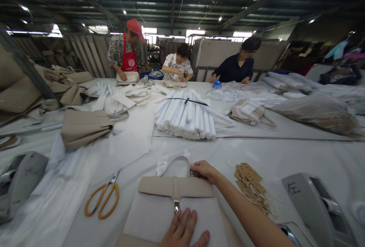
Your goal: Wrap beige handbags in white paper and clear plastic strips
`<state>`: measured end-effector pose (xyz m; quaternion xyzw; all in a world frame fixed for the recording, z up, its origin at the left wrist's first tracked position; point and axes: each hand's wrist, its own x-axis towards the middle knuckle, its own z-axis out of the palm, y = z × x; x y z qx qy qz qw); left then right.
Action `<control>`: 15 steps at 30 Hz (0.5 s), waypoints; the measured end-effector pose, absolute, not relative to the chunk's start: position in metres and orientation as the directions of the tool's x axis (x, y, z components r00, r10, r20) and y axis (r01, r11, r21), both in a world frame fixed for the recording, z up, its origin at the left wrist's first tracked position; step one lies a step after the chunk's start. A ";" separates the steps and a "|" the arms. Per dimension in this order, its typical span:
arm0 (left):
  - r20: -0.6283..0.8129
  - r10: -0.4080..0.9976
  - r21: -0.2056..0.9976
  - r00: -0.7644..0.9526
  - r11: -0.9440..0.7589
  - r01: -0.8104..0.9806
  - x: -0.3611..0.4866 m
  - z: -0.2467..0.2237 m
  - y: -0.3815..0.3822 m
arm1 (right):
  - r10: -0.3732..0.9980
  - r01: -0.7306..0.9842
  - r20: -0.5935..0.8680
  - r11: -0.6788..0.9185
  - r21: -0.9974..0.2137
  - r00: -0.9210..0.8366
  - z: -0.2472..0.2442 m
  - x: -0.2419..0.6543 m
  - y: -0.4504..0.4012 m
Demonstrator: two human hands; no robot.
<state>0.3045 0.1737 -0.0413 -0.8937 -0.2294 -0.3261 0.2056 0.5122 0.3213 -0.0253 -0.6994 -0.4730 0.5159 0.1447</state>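
A beige handbag point(162, 186) lies in front of me, its flap at the top and a white sheet point(148, 216) over its front below the flap. My left hand point(185, 228) rests flat on the sheet with fingers spread, fingertips just under the metal clasp point(176, 206). At the right end of the handle point(179, 158), my right hand point(203, 170) is closed, pinching the strap near its base. Clear wrap shows on the handle's left side. Orange-handled scissors point(108, 199) lie left of the bag, and brown tags with strings point(249, 180) lie to its right.
Beyond the bag is a tied bundle of white rolls point(186, 116). Another beige bag point(85, 127) stands at the left; a folded one point(247, 112) lies at the right. Grey devices flank me, left point(27, 178) and right point(313, 205). Three people work across the table.
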 end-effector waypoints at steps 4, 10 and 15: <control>0.632 0.274 -0.258 0.725 -0.807 0.530 0.301 -0.039 0.173 | 0.809 0.466 -0.585 -0.498 -0.731 -0.054 -0.018 0.509 0.323; 0.620 0.286 -0.250 0.731 -0.811 0.529 0.298 -0.041 0.173 | 0.834 0.329 -0.546 -0.495 -0.804 -0.082 -0.012 0.514 0.327; 0.599 0.290 -0.238 0.747 -0.826 0.512 0.297 -0.043 0.173 | 0.867 0.236 -0.493 -0.466 -0.853 -0.067 -0.003 0.514 0.333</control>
